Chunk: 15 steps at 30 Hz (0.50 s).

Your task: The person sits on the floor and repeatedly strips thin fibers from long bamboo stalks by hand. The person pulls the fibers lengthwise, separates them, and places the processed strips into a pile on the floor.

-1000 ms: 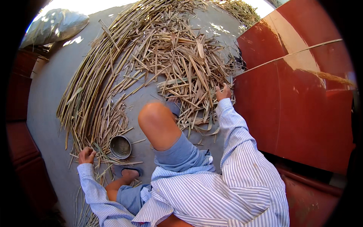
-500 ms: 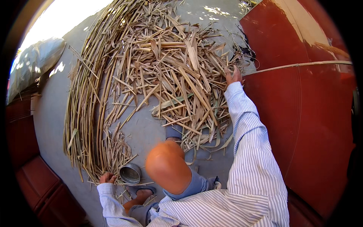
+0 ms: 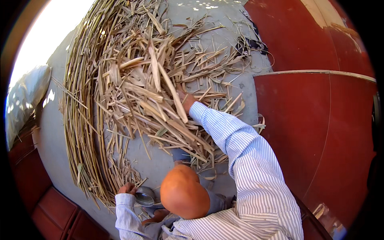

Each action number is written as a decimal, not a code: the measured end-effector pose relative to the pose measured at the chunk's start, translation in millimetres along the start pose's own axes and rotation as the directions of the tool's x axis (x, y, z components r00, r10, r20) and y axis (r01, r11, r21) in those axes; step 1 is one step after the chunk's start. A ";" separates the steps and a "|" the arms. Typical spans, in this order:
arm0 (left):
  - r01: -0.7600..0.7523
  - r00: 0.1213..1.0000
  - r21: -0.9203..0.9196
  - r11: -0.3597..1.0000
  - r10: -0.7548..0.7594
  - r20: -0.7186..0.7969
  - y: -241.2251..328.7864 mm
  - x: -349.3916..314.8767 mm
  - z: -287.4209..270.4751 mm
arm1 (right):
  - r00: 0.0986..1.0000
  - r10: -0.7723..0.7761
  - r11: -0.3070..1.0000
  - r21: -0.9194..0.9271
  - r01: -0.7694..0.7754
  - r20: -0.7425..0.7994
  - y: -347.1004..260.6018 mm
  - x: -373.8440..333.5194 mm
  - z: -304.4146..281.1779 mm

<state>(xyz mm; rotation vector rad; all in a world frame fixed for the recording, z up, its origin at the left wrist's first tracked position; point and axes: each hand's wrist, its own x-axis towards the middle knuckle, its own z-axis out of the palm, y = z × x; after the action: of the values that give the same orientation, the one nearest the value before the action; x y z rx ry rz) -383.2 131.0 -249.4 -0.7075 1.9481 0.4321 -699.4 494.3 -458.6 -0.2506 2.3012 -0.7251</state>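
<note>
A big heap of dry husks and broken stalks [image 3: 136,86] lies on the grey floor in front of me. My right hand [image 3: 186,101] presses against its right side, fingers stretched along the husks and partly covered by them. Left of the heap, long thin stalks [image 3: 80,120] lie side by side in a curved bundle. At the bundle's near end, my left hand [image 3: 128,189] is closed with curled fingers, right beside a small round metal bowl [image 3: 145,196]. What those fingers hold, if anything, is hidden. The bowl is tilted, its opening partly showing.
Red panels [image 3: 296,108] stand along the right side. Dark red padded seats [image 3: 54,210] are at the lower left, and a translucent plastic sack [image 3: 26,100] is at the far left. Dark cloth [image 3: 254,46] and loose strands lie near the panels. My bent knee [image 3: 184,192] is near the bowl.
My right hand has moved left from the heap's outer right edge, and the husks have shifted left with it. My left hand is now closer to the bowl, which has tilted.
</note>
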 end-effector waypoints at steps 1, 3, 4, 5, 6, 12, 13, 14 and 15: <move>0.028 1.000 0.028 0.999 -0.028 0.002 2.0 -5.5 4.3 | 0.996 -0.046 0.999 0.014 0.045 0.072 -21.4 -9.1 -5.9; -0.043 0.999 0.062 0.997 0.041 0.028 2.6 16.8 3.2 | 0.974 -0.014 0.996 0.085 -0.006 0.228 -39.5 -34.2 -62.3; -0.039 0.999 0.048 0.998 0.037 0.034 11.6 19.3 -0.8 | 0.973 -0.036 0.998 0.062 0.023 0.230 -39.9 -42.7 -84.1; -0.030 0.999 0.037 0.999 0.029 0.036 20.5 19.7 -6.2 | 0.963 -0.047 0.992 0.124 0.014 0.264 -41.5 -52.0 -113.2; -0.015 1.000 0.065 0.998 0.014 0.018 28.7 19.3 -8.8 | 0.989 -0.042 0.994 0.106 0.028 0.141 -30.0 -53.3 -126.8; -0.141 0.987 0.081 0.987 0.134 0.085 28.4 44.1 -2.2 | 0.586 0.210 0.976 0.134 -0.171 -0.783 109.7 -10.7 -196.4; -0.170 0.982 0.081 0.982 0.162 0.100 21.7 51.5 2.4 | 0.541 0.256 0.939 0.075 -0.335 -0.801 140.6 -3.5 -203.9; -0.178 0.981 0.094 0.980 0.168 0.101 23.5 53.3 1.9 | 0.435 0.378 0.874 0.160 -0.458 -0.817 166.6 0.0 -209.1; -0.185 0.979 0.108 0.977 0.174 0.105 28.6 53.3 0.3 | 0.313 0.485 0.785 0.249 -0.567 -0.817 189.9 0.2 -212.2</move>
<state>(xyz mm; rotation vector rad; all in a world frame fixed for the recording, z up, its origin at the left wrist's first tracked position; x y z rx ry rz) -420.0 137.4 -296.9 -0.4299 1.9369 0.4491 -838.6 742.0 -439.2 1.0887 3.0550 -0.4008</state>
